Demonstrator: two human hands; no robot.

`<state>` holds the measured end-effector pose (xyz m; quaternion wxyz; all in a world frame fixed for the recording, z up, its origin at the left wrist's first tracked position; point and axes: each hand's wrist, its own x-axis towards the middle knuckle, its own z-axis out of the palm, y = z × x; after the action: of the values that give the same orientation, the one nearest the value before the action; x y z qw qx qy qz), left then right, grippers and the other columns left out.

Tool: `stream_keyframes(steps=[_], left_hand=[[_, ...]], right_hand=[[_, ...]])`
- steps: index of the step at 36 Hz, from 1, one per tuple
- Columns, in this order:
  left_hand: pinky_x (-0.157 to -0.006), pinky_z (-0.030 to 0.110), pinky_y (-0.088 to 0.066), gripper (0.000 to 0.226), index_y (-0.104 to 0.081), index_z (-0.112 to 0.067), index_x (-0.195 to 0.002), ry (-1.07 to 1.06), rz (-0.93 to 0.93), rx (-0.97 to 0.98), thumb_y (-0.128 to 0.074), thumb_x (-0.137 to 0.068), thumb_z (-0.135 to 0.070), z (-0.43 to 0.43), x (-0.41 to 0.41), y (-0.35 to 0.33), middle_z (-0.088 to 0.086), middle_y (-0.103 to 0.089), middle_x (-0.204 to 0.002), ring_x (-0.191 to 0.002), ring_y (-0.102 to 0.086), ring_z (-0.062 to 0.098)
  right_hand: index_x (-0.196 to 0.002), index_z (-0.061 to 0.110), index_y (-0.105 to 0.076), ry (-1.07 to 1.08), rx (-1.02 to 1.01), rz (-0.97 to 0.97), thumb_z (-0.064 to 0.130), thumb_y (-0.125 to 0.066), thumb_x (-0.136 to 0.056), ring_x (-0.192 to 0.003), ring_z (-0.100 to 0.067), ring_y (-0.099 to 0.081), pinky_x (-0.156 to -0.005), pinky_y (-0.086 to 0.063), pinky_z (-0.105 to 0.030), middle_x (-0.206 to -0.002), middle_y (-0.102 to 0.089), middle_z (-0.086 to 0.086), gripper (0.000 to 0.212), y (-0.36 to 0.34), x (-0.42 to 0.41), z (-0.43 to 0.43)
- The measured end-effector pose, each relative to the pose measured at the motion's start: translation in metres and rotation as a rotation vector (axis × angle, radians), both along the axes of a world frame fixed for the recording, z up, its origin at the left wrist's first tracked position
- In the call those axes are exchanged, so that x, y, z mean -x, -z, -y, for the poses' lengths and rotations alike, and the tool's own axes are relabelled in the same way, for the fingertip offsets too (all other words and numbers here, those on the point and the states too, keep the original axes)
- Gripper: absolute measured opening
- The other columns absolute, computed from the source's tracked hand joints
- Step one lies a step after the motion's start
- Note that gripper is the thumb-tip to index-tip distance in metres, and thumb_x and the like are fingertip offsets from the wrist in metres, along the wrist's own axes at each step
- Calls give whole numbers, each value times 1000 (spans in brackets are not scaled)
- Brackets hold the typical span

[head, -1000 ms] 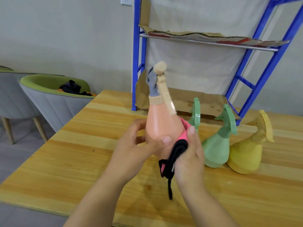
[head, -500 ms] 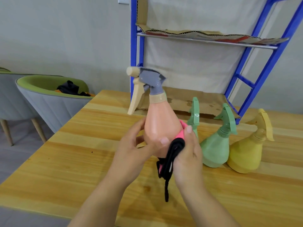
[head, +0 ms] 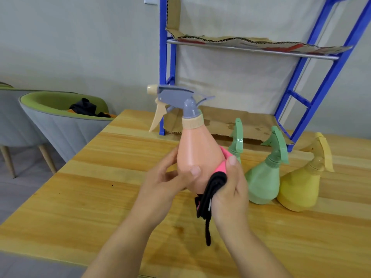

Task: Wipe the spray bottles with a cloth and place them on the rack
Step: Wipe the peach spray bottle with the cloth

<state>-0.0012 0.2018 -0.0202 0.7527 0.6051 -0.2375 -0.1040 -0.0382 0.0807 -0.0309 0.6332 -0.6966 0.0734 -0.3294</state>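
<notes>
Centre of frame: left hand (head: 166,185) grips peach pear-shaped plastic spray bottle (head: 197,157) | right hand (head: 230,189) clutches pink-and-black fabric cloth (head: 212,189) against its right side | above light wooden table (head: 100,197)

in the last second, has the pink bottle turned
Yes: the pink bottle has turned; its nozzle now points left, past the blue rack post.

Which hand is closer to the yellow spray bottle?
The right hand: it holds the cloth against the peach bottle, on the side facing the yellow spray bottle. The left hand holds the opposite side, farther away.
</notes>
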Motion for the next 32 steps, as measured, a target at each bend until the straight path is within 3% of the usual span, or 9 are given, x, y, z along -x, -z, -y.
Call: stream_keyframes(steps=[3,5,8,15,20,24,28,32], left_hand=[[-71,32,-59,60,-61,-39,-116,-28,-18,-65,-76,-58,-42,1,3,1,-4,-69,-110,-93,-70,19],[-66,29,-57,61,-63,-39,-111,-63,-38,-64,-79,-52,-43,2,3,2,-5,-70,-105,-89,-71,15],[-70,30,-58,66,-63,-29,-111,-117,-68,-38,-80,-48,-41,0,1,5,-8,-73,-100,-90,-70,13],[-71,31,-57,53,-68,-28,-103,-82,-63,4,-79,-51,-32,-16,-4,11,3,-73,-101,-93,-70,21],[-65,23,-54,65,-62,-23,-108,-150,-33,-42,-79,-47,-34,-27,-13,15,-3,-73,-95,-87,-69,12],[-66,27,-56,81,-53,-31,-115,-282,-38,-178,-81,-40,-41,-38,-23,30,-4,-70,-100,-86,-69,11],[-67,29,-56,72,-49,-45,-103,-361,-6,-344,-78,-37,-50,-47,-32,41,-12,-67,-101,-87,-66,10],[-56,15,-49,70,-48,-46,-101,-365,12,-427,-76,-36,-51,-50,-39,48,-15,-62,-102,-81,-63,0]], right_hand=[[-126,31,-53,80,147,-4,59,-22,-93,-115,-12,-54,-95,-46,-41,-117,-60,5,53,14,-2,-1],[-125,29,-53,89,177,1,60,-23,-93,-115,-12,-53,-95,-46,-45,-117,-59,5,54,18,-3,0],[-119,29,-58,65,217,6,59,-24,-92,-108,-9,-55,-94,-46,-40,-109,-61,7,53,18,-4,1],[-94,39,-58,-69,216,-72,43,-27,-100,-90,6,-59,-72,-42,-6,-90,-65,21,31,9,-5,10],[-92,42,-56,-100,358,-290,50,-30,-93,-87,6,-58,-69,-43,-13,-89,-65,15,28,10,-8,14],[-109,33,-58,-85,528,-404,46,-36,-96,-97,2,-54,-79,-40,-15,-105,-60,14,29,16,-8,20],[-121,32,-53,-101,634,-487,48,-39,-94,-99,0,-49,-76,-35,-12,-112,-53,14,34,14,-6,22],[-126,33,-48,-119,649,-548,49,-46,-93,-101,-2,-47,-83,-35,-19,-117,-46,14,37,12,-6,21]])
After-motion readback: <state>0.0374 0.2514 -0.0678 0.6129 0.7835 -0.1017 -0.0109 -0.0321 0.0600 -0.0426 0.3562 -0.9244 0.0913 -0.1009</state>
